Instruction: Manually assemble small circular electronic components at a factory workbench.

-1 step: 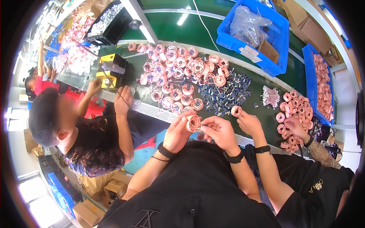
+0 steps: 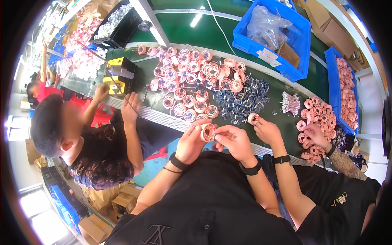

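Observation:
My left hand [image 2: 190,143] is closed around a pink plastic ring-shaped housing [image 2: 207,133], held above the table's near edge with its opening facing up and toward me. Dark parts show inside the ring. My right hand [image 2: 236,142] pinches a small part at the ring's right side; fingertips hide most of it, so its kind cannot be made out. Just beyond my hands lie many similar pink housings [image 2: 200,106] with dark inserts, and to their right a heap of small blue circuit boards [image 2: 241,100].
At right, a co-worker's hand [image 2: 267,131] holds another pink housing [image 2: 253,119]; the other hand [image 2: 316,134] reaches into a pink pile. A co-worker at left sits by a yellow-black device [image 2: 121,75]. Blue bins [image 2: 300,73] stand behind. White bundled leads [image 2: 290,103] lie on the table.
My right fingers have shifted slightly at the ring's right side. The right co-worker's far hand and the left co-worker's hand have moved a little. My left hand keeps its hold.

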Action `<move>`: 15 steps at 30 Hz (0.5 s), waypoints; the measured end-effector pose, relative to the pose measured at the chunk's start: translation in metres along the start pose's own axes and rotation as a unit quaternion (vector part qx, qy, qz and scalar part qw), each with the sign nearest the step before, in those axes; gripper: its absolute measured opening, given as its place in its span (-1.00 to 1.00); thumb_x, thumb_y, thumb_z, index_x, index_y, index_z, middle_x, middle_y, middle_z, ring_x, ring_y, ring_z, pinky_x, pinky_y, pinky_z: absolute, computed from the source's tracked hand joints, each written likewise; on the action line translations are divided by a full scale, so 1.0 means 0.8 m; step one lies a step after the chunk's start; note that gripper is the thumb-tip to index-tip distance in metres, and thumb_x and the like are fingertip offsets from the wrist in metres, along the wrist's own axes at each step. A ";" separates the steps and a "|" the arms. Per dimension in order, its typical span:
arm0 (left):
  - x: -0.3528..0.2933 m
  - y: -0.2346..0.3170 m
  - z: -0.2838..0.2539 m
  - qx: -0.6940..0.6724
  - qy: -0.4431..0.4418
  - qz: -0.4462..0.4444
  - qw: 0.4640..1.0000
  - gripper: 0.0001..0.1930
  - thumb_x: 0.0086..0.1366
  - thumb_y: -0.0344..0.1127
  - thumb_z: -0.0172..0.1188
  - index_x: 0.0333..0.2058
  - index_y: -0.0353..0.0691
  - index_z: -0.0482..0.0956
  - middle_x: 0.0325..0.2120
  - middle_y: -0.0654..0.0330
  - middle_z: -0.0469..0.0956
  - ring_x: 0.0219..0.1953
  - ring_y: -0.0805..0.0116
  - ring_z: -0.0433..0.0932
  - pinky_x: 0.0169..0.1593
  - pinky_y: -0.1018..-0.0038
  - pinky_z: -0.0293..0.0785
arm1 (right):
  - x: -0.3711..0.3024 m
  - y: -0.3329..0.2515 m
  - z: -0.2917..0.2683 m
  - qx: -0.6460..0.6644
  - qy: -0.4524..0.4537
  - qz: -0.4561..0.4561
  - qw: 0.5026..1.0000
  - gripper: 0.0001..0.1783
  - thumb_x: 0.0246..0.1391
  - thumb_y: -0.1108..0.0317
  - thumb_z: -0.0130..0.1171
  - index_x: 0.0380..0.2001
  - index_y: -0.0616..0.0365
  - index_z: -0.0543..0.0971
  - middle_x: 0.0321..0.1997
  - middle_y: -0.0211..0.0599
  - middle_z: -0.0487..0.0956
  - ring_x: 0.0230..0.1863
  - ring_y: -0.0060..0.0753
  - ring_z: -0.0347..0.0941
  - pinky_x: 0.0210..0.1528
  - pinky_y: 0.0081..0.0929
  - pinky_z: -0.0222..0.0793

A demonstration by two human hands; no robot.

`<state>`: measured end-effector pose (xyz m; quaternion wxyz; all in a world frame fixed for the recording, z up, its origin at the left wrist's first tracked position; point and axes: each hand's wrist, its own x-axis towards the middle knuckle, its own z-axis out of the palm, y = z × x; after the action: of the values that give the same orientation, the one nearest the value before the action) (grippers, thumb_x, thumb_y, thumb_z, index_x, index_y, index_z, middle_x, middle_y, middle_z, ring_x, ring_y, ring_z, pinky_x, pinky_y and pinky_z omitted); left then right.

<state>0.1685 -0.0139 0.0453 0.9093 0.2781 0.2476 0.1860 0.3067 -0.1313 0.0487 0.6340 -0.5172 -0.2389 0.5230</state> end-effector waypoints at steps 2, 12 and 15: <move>0.001 -0.002 -0.003 -0.040 -0.028 0.004 0.999 -0.68 0.46 -0.29 -0.17 0.11 -0.26 0.31 0.08 0.05 0.38 0.10 0.24 0.40 0.16 0.23 0.30 | -0.001 0.000 0.012 0.021 0.021 -0.008 1.000 -0.81 0.13 0.53 0.15 -0.17 0.36 0.51 -0.38 -0.30 0.59 -0.46 -0.57 0.52 -0.40 -0.63 0.48; 0.000 -0.008 0.000 -0.039 -0.072 0.012 0.997 -0.74 0.45 -0.27 -0.13 0.04 -0.16 0.31 0.18 0.11 0.29 0.06 0.27 0.39 0.06 0.22 0.34 | 0.000 -0.008 0.031 -0.277 0.126 -0.195 0.932 -0.87 0.03 0.55 0.25 -0.32 0.35 0.56 -0.31 -0.27 0.56 -0.36 -0.55 0.54 -0.32 -0.62 0.47; 0.000 -0.009 0.000 -0.032 -0.093 -0.006 0.995 -0.72 0.45 -0.21 -0.13 0.07 -0.08 0.29 0.19 0.13 0.28 0.07 0.32 0.37 -0.04 0.31 0.34 | 0.004 -0.007 0.029 -0.325 0.164 -0.224 0.904 -0.75 -0.10 0.57 0.32 -0.28 0.35 0.56 -0.39 -0.31 0.52 -0.32 -0.46 0.55 -0.29 -0.56 0.49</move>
<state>0.1697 -0.0198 0.0410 0.9379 0.2632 0.1574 0.1619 0.2907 -0.1189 0.0609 0.5616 -0.7061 -0.3971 0.1686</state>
